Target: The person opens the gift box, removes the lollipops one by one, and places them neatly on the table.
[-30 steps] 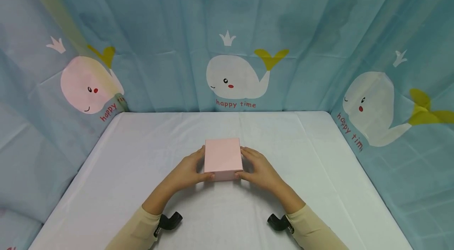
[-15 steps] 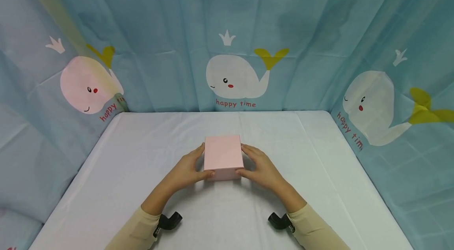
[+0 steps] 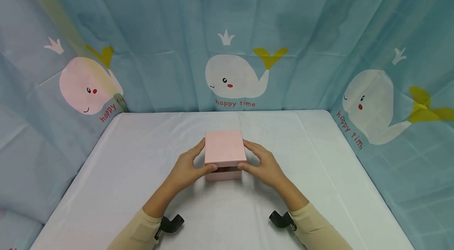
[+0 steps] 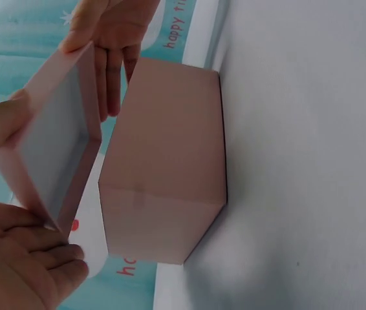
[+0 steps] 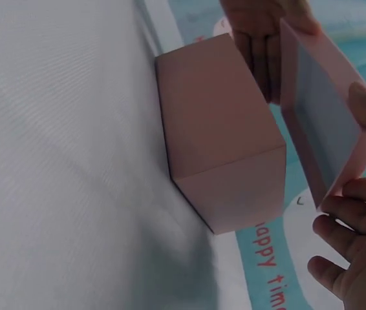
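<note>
A pink box lid is raised above its pink box base, which stands on the white table. My left hand pinches the lid's left side, thumb on the near edge. On the opposite side, my right hand grips it the same way. Through the gap at the front, something dark brown shows inside; its kind cannot be made out. Both wrist views show the lid tilted and apart from the base, its pale inner face visible.
A white cloth covers the table. Blue curtains printed with whales surround it at the back and sides. Black curved wrist mounts sit at both sleeve cuffs.
Both hands have moved up with the lid, which has come off the base. A dark gap has opened at the front, while the base stays in place.
</note>
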`<state>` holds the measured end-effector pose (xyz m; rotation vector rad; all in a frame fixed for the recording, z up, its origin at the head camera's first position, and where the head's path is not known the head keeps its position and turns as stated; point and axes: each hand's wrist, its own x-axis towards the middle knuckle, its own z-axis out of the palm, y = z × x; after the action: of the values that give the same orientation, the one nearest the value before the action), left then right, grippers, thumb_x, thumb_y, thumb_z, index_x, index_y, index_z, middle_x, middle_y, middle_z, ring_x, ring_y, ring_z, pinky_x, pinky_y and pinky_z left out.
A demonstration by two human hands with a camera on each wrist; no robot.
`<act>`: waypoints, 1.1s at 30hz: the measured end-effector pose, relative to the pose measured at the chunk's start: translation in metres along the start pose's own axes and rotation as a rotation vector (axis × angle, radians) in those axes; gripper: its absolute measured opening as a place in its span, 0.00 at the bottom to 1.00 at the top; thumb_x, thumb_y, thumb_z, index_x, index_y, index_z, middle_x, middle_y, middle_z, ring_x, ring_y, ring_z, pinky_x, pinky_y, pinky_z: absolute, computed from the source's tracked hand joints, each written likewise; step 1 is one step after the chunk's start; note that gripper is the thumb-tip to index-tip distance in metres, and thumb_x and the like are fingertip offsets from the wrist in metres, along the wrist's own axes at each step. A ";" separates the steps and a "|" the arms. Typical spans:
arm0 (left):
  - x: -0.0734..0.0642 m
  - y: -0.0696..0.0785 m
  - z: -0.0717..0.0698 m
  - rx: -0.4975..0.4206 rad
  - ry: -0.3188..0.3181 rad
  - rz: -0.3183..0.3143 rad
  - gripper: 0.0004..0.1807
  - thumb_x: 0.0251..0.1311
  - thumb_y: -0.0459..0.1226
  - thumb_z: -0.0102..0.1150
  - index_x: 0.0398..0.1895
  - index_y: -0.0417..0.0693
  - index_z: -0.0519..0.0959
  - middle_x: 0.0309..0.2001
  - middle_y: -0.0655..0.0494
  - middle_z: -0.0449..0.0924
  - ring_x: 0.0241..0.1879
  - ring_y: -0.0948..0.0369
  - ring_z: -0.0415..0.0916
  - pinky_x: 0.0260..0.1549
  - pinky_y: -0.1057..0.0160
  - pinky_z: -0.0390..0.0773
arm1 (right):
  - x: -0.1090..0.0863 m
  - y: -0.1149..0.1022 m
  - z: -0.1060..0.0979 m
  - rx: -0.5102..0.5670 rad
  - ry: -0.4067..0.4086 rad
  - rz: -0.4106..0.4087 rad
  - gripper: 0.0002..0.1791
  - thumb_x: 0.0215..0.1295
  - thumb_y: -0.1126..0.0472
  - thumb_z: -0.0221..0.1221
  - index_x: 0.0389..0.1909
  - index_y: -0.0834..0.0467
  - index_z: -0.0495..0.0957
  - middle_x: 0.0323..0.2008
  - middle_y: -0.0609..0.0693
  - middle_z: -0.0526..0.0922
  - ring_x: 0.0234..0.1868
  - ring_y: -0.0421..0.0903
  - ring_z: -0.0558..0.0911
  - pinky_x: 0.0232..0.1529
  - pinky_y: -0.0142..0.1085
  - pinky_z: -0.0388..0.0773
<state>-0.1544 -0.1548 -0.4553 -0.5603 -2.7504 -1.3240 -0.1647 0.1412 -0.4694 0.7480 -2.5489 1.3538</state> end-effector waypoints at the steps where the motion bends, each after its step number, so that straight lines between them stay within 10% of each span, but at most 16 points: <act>1: 0.000 0.001 0.000 -0.016 0.019 0.011 0.57 0.54 0.62 0.72 0.82 0.49 0.56 0.79 0.50 0.57 0.77 0.50 0.58 0.73 0.43 0.66 | 0.000 0.000 0.000 0.008 0.007 0.005 0.43 0.60 0.44 0.73 0.75 0.49 0.69 0.72 0.45 0.73 0.74 0.49 0.69 0.73 0.54 0.70; 16: -0.002 0.012 0.002 0.070 0.062 0.146 0.52 0.63 0.57 0.67 0.82 0.47 0.52 0.82 0.60 0.47 0.81 0.57 0.48 0.76 0.43 0.60 | -0.002 -0.012 -0.010 0.158 0.081 0.099 0.32 0.68 0.44 0.66 0.71 0.46 0.73 0.69 0.46 0.76 0.74 0.51 0.70 0.74 0.64 0.63; 25: -0.004 0.014 0.001 0.009 0.119 0.118 0.41 0.71 0.49 0.62 0.81 0.51 0.57 0.80 0.58 0.55 0.79 0.52 0.56 0.74 0.42 0.64 | -0.001 -0.011 -0.011 0.109 0.097 -0.017 0.43 0.64 0.29 0.61 0.71 0.53 0.73 0.70 0.55 0.74 0.73 0.55 0.71 0.72 0.63 0.67; 33: -0.005 0.019 -0.001 -0.013 0.069 0.057 0.43 0.66 0.55 0.65 0.80 0.56 0.61 0.80 0.52 0.57 0.79 0.47 0.55 0.72 0.35 0.64 | 0.000 -0.008 -0.011 0.047 0.124 -0.069 0.36 0.64 0.55 0.71 0.72 0.54 0.72 0.71 0.52 0.71 0.75 0.54 0.66 0.70 0.62 0.69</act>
<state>-0.1437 -0.1466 -0.4414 -0.5780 -2.6523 -1.3239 -0.1614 0.1468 -0.4572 0.7285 -2.3826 1.3967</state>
